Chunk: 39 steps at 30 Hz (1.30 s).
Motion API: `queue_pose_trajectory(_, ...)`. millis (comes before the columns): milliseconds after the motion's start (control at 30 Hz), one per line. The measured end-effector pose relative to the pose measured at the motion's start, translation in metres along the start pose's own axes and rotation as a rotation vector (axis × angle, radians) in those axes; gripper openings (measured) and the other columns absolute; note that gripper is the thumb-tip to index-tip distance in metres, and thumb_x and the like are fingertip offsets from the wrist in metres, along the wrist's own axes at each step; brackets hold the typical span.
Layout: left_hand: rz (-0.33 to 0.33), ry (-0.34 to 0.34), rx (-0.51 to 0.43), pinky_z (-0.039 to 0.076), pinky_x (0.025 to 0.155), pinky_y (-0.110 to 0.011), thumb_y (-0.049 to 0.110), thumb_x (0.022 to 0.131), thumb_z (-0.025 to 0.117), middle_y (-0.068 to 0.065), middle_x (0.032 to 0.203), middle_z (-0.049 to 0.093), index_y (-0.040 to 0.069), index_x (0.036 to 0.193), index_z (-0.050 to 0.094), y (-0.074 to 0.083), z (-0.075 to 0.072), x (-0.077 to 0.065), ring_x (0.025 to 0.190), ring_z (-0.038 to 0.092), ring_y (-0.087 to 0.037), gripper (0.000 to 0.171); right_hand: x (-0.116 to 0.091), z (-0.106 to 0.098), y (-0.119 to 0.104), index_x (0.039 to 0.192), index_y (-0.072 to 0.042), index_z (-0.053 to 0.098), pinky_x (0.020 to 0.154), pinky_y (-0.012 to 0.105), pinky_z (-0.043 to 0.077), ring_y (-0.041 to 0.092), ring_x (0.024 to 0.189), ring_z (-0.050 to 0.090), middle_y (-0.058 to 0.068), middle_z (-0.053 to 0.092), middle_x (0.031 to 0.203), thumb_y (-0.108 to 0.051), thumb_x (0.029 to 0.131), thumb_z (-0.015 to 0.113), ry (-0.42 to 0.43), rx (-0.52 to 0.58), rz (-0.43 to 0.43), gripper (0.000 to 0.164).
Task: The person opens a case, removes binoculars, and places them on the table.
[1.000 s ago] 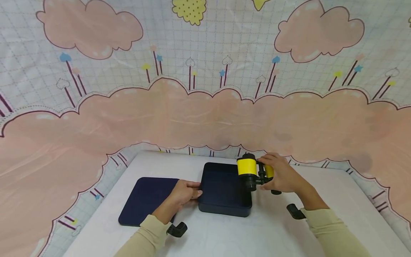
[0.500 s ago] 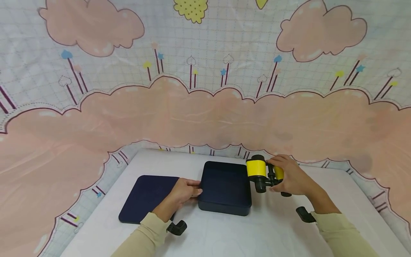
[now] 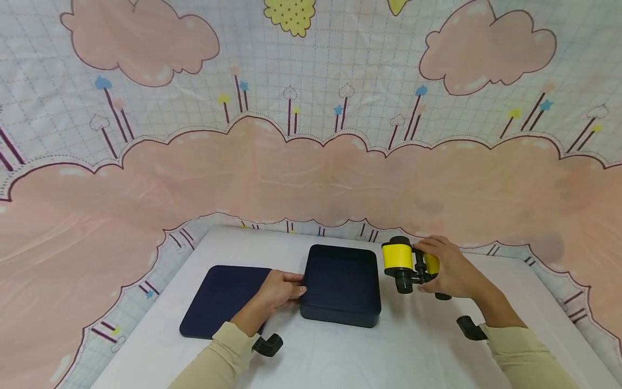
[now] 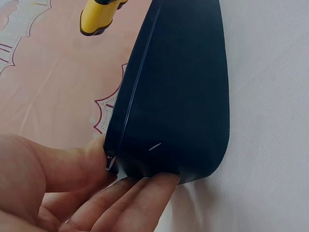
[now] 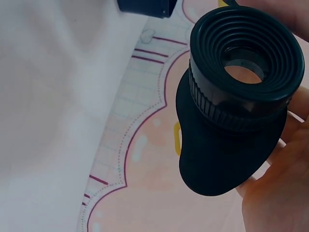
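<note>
A pair of yellow and black binoculars (image 3: 397, 256) is held up above the table by my right hand (image 3: 449, 270), which grips its right barrel. In the right wrist view, a black eyecup (image 5: 207, 53) faces the camera, with the fingers partly hidden behind that barrel. My left hand (image 3: 276, 292) holds the left side of an open dark blue box (image 3: 340, 317). The left wrist view shows the thumb (image 4: 79, 166) at the box's rim and the fingertips against its wall. Left of the box lies a flat dark blue lid (image 3: 218, 302), partly covered by the left forearm.
The box and lid rest on a white-covered table (image 3: 389, 356). Behind it hangs a cloud-patterned cloth (image 3: 311, 183) that reaches down to the table's back and side edges. A black wrist mount (image 3: 268, 346) sticks out from the left sleeve, another from the right one.
My right hand has carried the binoculars rightward, from over the box's right edge to a spot beside it. The left hand, box and lid stay in place.
</note>
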<state>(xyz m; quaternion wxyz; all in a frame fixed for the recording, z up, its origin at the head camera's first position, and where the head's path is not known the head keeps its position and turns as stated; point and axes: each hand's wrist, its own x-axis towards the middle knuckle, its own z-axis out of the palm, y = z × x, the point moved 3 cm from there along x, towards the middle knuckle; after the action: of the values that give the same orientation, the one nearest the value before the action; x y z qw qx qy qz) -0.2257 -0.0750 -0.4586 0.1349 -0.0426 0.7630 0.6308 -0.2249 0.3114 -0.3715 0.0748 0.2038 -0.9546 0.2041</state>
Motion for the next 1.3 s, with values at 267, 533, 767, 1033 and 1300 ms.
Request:
queue_pose_trajectory(267,0.000,-0.002,0.007,0.062,0.092,-0.048,-0.007,0.092,0.070,-0.033,0.143,0.059,-0.010,0.135,0.064,0.000,0.000,-0.001,0.123,0.068,-0.040,0.043,-0.003,0.000,0.004,0.143,0.001,0.058,0.107,0.078,0.040,0.047,0.136,0.043,0.025,0.053,0.149,-0.029,0.063,0.096,0.005,0.001,0.003,0.093)
queue_pose_trajectory(533,-0.007,0.010,0.009,0.063,0.091,-0.049,-0.007,0.092,0.070,-0.032,0.139,0.063,-0.009,0.134,0.064,-0.001,-0.001,-0.002,0.121,0.069,-0.038,0.043,-0.007,0.003,0.011,0.143,0.003,0.057,0.106,0.078,0.040,0.049,0.136,0.043,0.025,0.054,0.147,-0.024,0.064,0.096,-0.004,0.008,0.015,0.092)
queue_pose_trajectory(767,0.000,-0.001,0.016,0.062,0.093,-0.049,-0.006,0.092,0.070,-0.033,0.143,0.059,-0.009,0.135,0.064,0.000,0.000,-0.001,0.123,0.067,-0.040,0.044,-0.009,0.001,0.017,0.143,0.004,0.057,0.106,0.080,0.038,0.051,0.139,0.040,0.027,0.053,0.148,-0.026,0.064,0.096,-0.012,0.006,0.018,0.093)
queue_pose_trajectory(1033,-0.005,-0.002,0.006,0.061,0.093,-0.050,-0.007,0.092,0.070,-0.033,0.141,0.060,-0.010,0.136,0.063,-0.001,-0.001,-0.001,0.124,0.067,-0.041,0.044,-0.011,0.005,0.021,0.143,0.005,0.056,0.106,0.080,0.039,0.051,0.139,0.039,0.027,0.053,0.148,-0.023,0.063,0.097,-0.017,0.024,0.019,0.095)
queue_pose_trajectory(1300,-0.004,0.003,0.008,0.062,0.093,-0.050,-0.006,0.092,0.071,-0.031,0.140,0.062,-0.009,0.136,0.064,-0.001,-0.001,-0.001,0.123,0.068,-0.039,0.044,-0.012,0.010,0.025,0.141,0.006,0.058,0.107,0.078,0.040,0.050,0.136,0.043,0.028,0.054,0.146,-0.020,0.062,0.098,-0.005,0.024,0.013,0.092)
